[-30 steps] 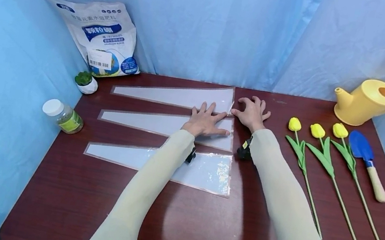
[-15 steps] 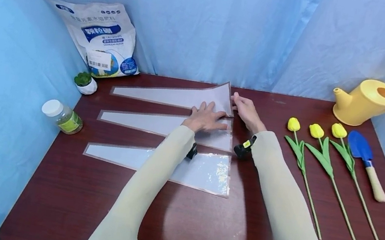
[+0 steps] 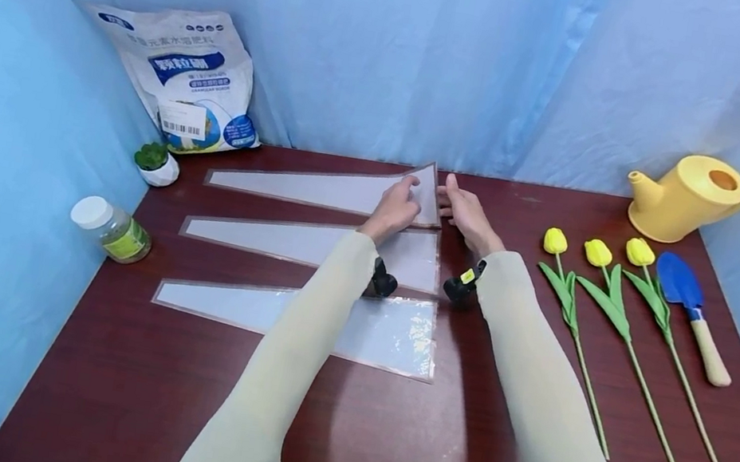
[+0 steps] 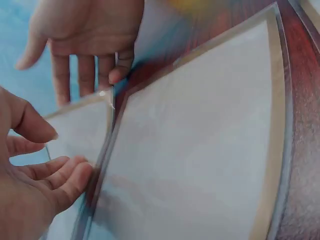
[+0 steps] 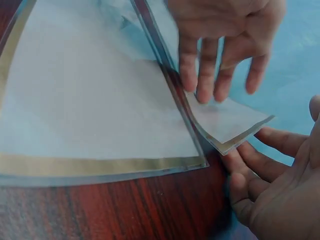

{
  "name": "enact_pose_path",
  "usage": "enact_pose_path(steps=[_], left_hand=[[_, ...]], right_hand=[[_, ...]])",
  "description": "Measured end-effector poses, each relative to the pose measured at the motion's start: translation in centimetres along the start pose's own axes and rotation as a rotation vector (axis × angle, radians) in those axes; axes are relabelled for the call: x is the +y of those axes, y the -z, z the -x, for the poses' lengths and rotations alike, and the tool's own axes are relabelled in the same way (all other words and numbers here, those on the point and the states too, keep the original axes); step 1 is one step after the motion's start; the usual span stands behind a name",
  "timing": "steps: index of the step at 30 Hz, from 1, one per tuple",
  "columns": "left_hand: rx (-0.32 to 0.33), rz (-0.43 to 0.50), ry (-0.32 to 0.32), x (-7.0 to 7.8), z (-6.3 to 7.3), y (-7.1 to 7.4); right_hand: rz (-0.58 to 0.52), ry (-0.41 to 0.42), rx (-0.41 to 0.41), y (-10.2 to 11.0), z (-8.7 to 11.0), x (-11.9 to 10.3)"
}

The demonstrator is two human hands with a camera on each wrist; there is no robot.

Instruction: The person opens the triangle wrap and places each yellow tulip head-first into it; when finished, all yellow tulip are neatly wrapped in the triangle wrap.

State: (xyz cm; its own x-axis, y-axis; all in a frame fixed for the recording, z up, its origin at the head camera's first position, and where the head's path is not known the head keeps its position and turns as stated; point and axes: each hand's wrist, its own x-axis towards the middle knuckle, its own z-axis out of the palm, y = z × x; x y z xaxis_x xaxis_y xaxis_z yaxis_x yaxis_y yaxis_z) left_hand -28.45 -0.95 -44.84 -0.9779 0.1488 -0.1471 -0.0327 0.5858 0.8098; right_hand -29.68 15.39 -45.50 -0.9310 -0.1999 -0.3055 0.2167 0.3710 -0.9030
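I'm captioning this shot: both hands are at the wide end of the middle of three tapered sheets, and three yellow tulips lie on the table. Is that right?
Not quite: it isn't the middle sheet. The head view shows the left hand and right hand at the wide end of the farthest sheet. The three yellow tulips do lie on the table.

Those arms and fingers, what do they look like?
The left sleeve and right sleeve are long, plain and pale cream. The left wrist camera and right wrist camera are small and black, the right one with a bright yellow patch. The left fingers and right fingers are bare.
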Motion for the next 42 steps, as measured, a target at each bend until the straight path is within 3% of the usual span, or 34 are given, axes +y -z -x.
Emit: enact_pose_path(steps=[4, 13, 19, 24, 26, 31, 36, 42], left_hand=[[0.058, 0.073, 0.073, -0.5, -0.3, 0.2], [0.123, 0.267, 0.132, -1.0, -0.4, 0.6], [0.181, 0.239, 0.133, -1.5, -0.5, 0.7], [0.231, 0.131, 0.159, -1.6, -0.7, 0.7], [0.253, 0.128, 0.174, -1.6, -0.8, 0.7], [0.274, 0.211, 0.207, -1.7, -0.8, 0.5], [0.25, 0.309, 0.234, -1.5, -0.8, 0.4], [0.233, 0.336, 0.271, -1.3, -0.9, 0.2]], right_hand=[[-0.019, -0.017, -0.017, -0.4, -0.1, -0.4], [0.007, 0.011, -0.09, -1.4, 0.0, -1.2], [0.0, 0.006, -0.109, -2.0, 0.0, -1.7], [0.005, -0.02, -0.055, -2.3, -0.4, -1.8], [0.014, -0.031, -0.024, -2.4, -0.7, -1.9], [0.067, -0.05, 0.052, -2.4, -1.2, -2.0], [0.109, -0.055, 0.078, -2.3, -1.5, -2.1], [0.182, -0.036, 0.102, -2.5, -1.9, -2.2]])
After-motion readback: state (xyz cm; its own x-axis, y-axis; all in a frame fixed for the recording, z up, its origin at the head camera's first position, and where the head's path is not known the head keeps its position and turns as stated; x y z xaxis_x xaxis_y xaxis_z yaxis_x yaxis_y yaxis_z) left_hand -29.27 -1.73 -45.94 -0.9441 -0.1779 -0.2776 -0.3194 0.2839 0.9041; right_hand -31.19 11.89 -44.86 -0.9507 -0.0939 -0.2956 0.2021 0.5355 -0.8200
